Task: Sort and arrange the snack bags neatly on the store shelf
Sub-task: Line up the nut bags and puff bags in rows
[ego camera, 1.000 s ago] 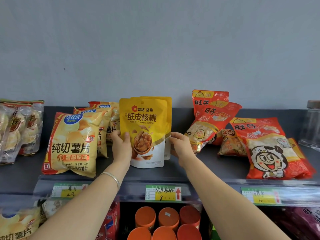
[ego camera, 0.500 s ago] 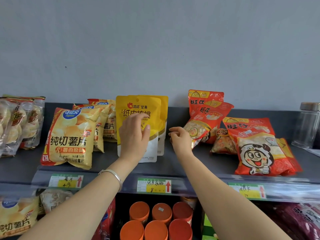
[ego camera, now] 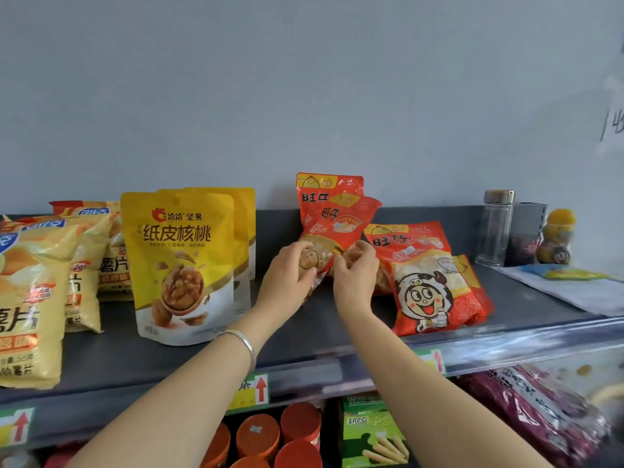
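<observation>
In the head view, both hands are leaving the yellow walnut bags [ego camera: 182, 265], now standing upright mid-shelf, and are moving right. The left hand [ego camera: 287, 278] and right hand [ego camera: 354, 275] are closing their fingers [ego camera: 300, 248] on the leaning red snack bag [ego camera: 337, 228]. The dark shelf [ego camera: 202, 363] is standing against a grey wall [ego camera: 304, 79].

chip bag [ego camera: 27, 298] — cut off left | lower shelf [ego camera: 540, 417] — blurred
</observation>
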The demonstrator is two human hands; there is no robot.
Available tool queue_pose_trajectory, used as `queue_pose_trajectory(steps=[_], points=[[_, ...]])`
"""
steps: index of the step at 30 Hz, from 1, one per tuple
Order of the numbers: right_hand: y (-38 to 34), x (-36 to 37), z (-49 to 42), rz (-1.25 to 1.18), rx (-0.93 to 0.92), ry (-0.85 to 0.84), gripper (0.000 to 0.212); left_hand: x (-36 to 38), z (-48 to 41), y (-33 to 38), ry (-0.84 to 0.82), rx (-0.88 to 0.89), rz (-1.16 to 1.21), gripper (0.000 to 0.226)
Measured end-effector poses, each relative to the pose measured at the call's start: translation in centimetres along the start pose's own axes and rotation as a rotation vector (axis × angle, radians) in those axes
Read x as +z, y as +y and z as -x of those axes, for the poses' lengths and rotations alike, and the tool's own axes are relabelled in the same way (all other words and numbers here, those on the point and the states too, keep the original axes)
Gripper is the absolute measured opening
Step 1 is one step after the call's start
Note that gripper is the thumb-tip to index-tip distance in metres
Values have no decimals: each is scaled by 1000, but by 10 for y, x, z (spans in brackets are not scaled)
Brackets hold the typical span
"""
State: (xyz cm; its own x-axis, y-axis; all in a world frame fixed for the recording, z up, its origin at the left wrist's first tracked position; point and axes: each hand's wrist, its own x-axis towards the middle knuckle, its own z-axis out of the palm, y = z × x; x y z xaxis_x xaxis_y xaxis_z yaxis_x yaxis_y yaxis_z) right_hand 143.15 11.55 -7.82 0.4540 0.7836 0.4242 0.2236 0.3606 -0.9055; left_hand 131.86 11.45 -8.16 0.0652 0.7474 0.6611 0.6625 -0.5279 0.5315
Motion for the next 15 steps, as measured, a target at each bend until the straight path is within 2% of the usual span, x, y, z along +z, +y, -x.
queue_pose_trajectory(steps=[3,8,11,15], points=[[2,4,-13,-24,55,-49,57,15,-19,-5,-41,-110,43,56],[8,22,-30,-49,289,-129,40,30,-45,-20,-44,-306,201,52],[11,29,-39,18,286,-136,31,34,-53,-26,-20,-427,295,52],[13,31,-57,33,249,-123,18,39,-61,-25,61,-496,172,50]])
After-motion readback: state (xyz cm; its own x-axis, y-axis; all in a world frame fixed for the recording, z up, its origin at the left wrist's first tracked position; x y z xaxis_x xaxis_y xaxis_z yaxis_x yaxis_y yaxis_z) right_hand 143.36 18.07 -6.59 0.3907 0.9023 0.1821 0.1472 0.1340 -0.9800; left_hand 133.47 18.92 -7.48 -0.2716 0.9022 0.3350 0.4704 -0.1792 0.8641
